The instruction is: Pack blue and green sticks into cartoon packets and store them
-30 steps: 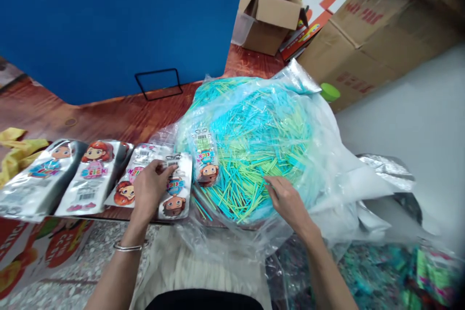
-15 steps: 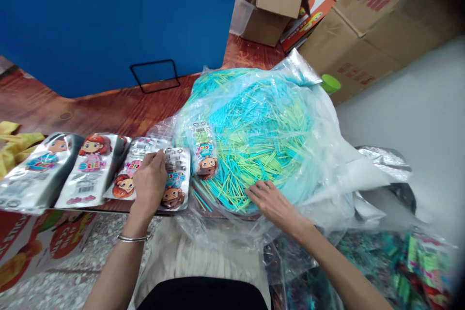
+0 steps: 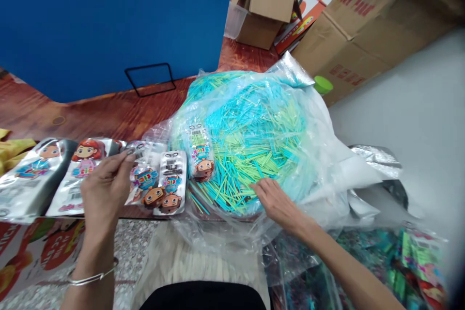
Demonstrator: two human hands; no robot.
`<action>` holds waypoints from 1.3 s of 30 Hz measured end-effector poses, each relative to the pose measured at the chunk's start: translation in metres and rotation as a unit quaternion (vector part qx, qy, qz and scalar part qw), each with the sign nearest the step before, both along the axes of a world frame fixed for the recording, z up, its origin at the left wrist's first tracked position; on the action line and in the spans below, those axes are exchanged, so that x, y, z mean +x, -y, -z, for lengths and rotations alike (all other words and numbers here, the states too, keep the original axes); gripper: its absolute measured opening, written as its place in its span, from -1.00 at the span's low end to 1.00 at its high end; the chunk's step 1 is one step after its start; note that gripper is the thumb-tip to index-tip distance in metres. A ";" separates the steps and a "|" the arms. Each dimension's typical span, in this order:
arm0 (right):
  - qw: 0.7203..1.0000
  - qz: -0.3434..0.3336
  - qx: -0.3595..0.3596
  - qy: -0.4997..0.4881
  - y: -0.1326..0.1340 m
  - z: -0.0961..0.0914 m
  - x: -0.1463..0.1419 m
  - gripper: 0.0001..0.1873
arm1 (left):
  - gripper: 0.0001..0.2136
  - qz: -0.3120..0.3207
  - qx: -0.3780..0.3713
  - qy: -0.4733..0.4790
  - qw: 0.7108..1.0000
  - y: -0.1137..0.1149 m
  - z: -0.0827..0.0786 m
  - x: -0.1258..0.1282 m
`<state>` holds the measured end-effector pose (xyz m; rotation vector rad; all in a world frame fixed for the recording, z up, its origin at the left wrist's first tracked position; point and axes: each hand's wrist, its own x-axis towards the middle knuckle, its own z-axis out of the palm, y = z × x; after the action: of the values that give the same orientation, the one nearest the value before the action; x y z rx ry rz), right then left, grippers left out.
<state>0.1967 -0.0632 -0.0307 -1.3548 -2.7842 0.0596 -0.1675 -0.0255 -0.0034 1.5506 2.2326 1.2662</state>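
Note:
My left hand hovers over the row of pouches at the left, thumb and fingers pinched together. What is between its fingertips, if anything, I cannot make out. Just right of it, a tilted silver pouch with a dark-haired cartoon figure overlaps other pouches; a similar pouch lies beside it. My right hand is closed at the near edge of a heap of thin green and blue sticks, its fingertips among them. A pouch filled with sticks rests on the heap's left side.
Two stacks of pouches, one with a red-haired figure and one further left, line the table's front edge. Clear plastic surrounds the heap. Behind are an open carton, stacked boxes and a black wire frame.
My left hand has moved left off the middle pouches, and a dark-haired-figure pouch now shows over the red-haired one. My right hand's fingers have drawn together at the sticks.

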 end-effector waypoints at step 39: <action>0.963 0.243 0.076 0.088 -0.001 -0.005 0.001 -0.67 | -0.79 0.246 -0.033 0.220 0.943 0.018 0.005 0.068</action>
<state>0.1982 -0.0618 -0.0258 -2.0361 -2.4261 -0.2969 -0.0996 -0.0435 -0.0082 1.4869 1.4796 1.2140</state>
